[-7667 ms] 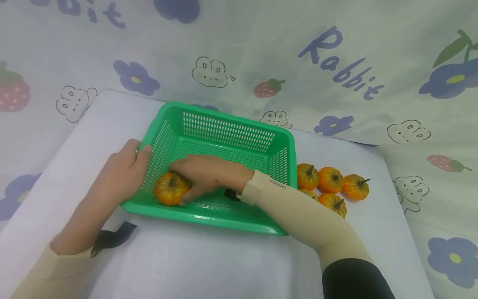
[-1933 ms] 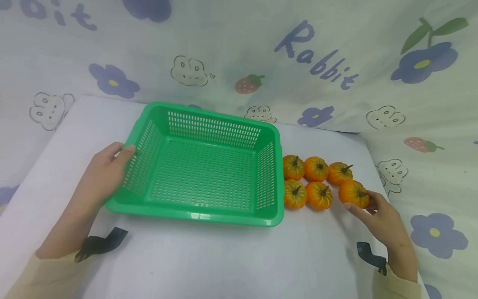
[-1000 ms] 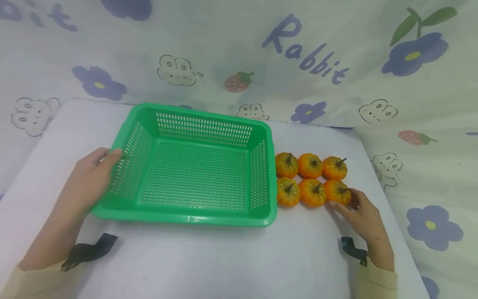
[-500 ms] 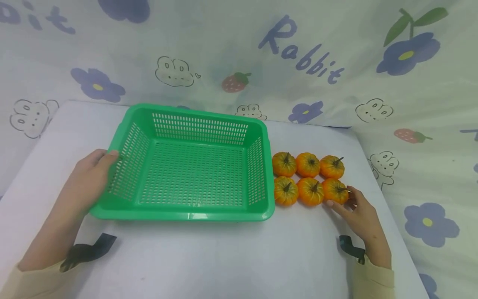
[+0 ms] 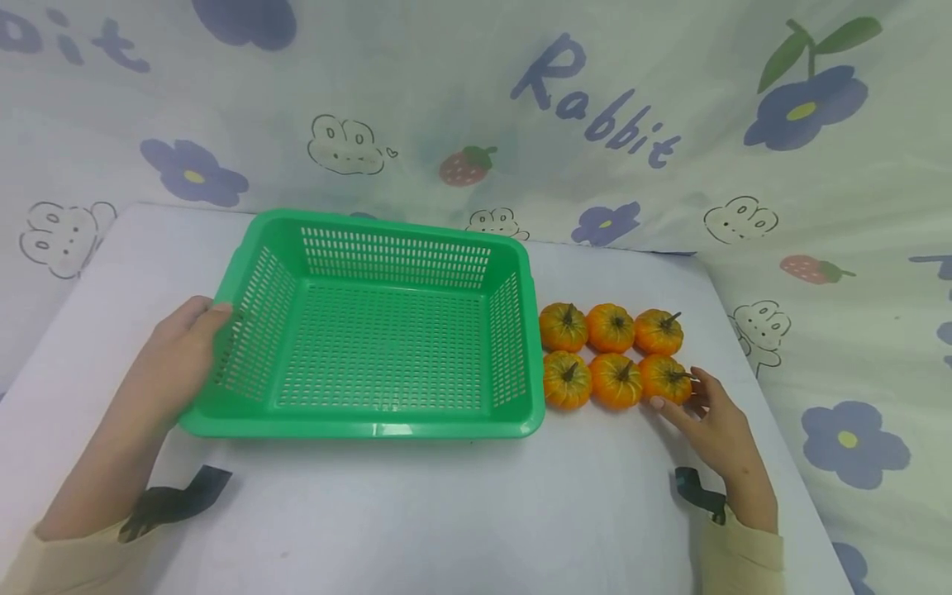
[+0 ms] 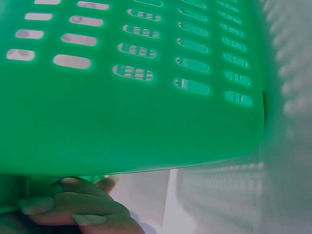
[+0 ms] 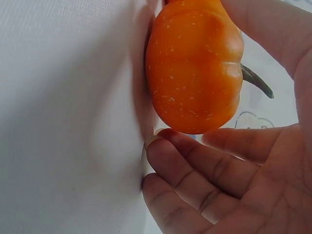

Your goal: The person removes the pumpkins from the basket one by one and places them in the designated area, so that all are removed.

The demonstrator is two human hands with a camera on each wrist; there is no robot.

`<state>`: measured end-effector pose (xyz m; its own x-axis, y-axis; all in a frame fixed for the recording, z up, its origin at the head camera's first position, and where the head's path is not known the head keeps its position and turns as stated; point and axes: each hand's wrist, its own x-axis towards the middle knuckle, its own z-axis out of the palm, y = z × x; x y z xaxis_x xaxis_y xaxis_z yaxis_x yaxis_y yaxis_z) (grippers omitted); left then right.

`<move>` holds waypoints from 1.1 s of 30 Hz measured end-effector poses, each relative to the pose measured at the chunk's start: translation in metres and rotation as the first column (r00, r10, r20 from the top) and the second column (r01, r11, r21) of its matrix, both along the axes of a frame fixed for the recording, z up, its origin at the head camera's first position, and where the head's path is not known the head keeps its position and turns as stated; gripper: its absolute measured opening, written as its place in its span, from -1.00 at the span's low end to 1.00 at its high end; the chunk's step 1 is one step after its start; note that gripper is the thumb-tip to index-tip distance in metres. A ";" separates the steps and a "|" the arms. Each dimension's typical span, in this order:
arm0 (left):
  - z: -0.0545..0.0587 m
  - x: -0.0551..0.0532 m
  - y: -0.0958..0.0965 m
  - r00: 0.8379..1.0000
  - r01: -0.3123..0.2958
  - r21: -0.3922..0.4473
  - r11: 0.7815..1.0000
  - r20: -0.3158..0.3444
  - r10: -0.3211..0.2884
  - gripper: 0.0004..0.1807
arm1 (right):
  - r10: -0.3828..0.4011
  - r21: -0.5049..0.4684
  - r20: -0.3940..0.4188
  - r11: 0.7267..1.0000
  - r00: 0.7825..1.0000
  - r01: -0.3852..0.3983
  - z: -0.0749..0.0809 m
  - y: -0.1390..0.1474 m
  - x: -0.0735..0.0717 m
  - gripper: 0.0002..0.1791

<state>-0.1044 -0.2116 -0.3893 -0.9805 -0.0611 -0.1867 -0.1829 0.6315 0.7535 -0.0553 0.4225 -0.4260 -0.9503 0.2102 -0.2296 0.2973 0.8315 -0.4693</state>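
Note:
In the head view my left hand (image 5: 176, 355) grips the left rim of a green plastic basket (image 5: 387, 428). Its fingers (image 6: 73, 204) show below the basket's slotted wall (image 6: 122, 112) in the left wrist view. At the right, my right hand (image 5: 717, 430) has thumb and fingers around a small orange pumpkin (image 5: 664, 380), which ends the front row on the table. The right wrist view shows this pumpkin (image 7: 195, 68) between the thumb and the index finger, its dark stem pointing right. The other fingertips rest near the white tabletop.
More small pumpkins (image 5: 616, 382) stand beside the basket's right side in two rows of three, counting the held one. The white table (image 5: 416, 521) reaches a patterned cloth (image 5: 416, 91) behind. The basket holds nothing visible.
Earlier my right hand held a pumpkin inside the basket. It then carried the pumpkin to the right end of the front row and set it down. Over the last half second, little has moved.

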 end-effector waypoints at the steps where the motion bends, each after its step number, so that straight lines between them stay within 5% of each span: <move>1: 0.000 0.000 0.000 1.000 0.002 0.000 1.000 0.000 -0.002 -0.29 | 0.001 0.001 -0.002 1.000 1.000 -0.001 0.000 0.000 0.000 0.27; 33: 0.001 0.001 -0.001 1.000 0.030 -0.005 1.000 -0.001 -0.030 -0.30 | -0.004 -0.031 0.036 1.000 0.999 0.005 0.003 0.000 0.001 0.31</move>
